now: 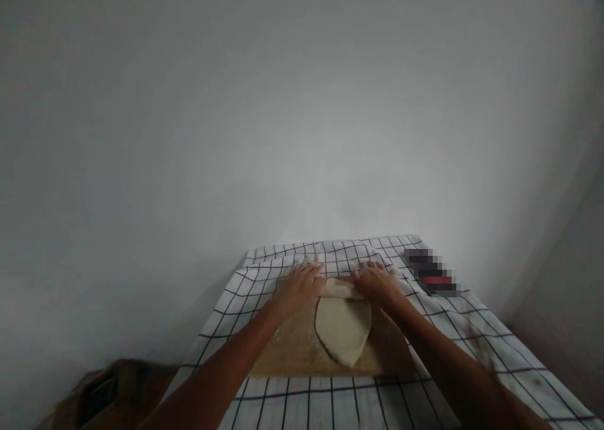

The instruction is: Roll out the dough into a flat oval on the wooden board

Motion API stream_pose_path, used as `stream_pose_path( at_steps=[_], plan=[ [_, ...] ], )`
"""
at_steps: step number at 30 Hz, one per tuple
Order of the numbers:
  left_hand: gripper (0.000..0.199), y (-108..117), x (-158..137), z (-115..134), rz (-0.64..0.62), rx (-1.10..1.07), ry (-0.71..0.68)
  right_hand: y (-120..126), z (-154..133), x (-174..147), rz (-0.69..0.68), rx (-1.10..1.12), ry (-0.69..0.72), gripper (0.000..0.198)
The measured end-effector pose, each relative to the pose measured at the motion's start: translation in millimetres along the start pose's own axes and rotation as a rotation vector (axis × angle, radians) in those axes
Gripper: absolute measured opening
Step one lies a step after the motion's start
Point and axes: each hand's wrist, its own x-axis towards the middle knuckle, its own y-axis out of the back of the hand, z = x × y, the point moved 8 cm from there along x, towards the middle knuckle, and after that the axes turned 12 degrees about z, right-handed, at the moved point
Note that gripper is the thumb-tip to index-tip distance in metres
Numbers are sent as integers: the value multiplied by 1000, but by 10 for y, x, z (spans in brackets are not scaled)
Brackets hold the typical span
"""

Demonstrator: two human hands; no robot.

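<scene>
A flat sheet of pale dough (343, 330), rounded at the sides and narrowing to a point at the near end, lies on a wooden board (283, 351). Across its far edge runs a pale roll (340, 288); whether this is a floured rolling pin or dough wound round one, I cannot tell. My left hand (302, 280) rests at the roll's left end, fingers stretched forward and spread. At the opposite end is my right hand (376, 281), palm down with fingers reaching forward. Both palms hide the ends of the roll.
Under the board, a white cloth with dark grid lines (302, 402) covers the table. A dark, pixelated object with a red patch (431, 273) lies at the far right. Grey wall (302, 115) stands behind the table. A brown wooden item (123, 389) is at lower left.
</scene>
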Motion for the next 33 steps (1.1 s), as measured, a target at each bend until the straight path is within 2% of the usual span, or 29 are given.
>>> stream_pose_path(
  at_steps=[4,6,9,13,17,21,24,27,33],
  plan=[
    [40,396,-422,338,22,-6,-24,65,-83,-380,101,25,46,40],
    [40,631,-667,512,65,-7,24,123,-154,-658,174,71,122,39],
    [51,896,-1044,760,126,38,61,213,-198,-1129,267,140,193,33],
    [62,1028,-1386,962,183,92,21,350,-203,-1630,433,128,259,39],
    [63,1013,-1423,950,219,142,27,382,-269,-1817,571,24,368,39],
    [62,942,-1328,886,218,76,44,325,-288,-1757,608,-18,381,42],
    [58,838,-1232,830,157,-11,62,259,-268,-1593,544,-16,362,47],
    [51,754,-1066,761,102,-67,94,200,-201,-1283,454,-7,285,48],
    [53,684,-626,540,146,10,97,52,-168,-464,227,36,204,47]
  ],
)
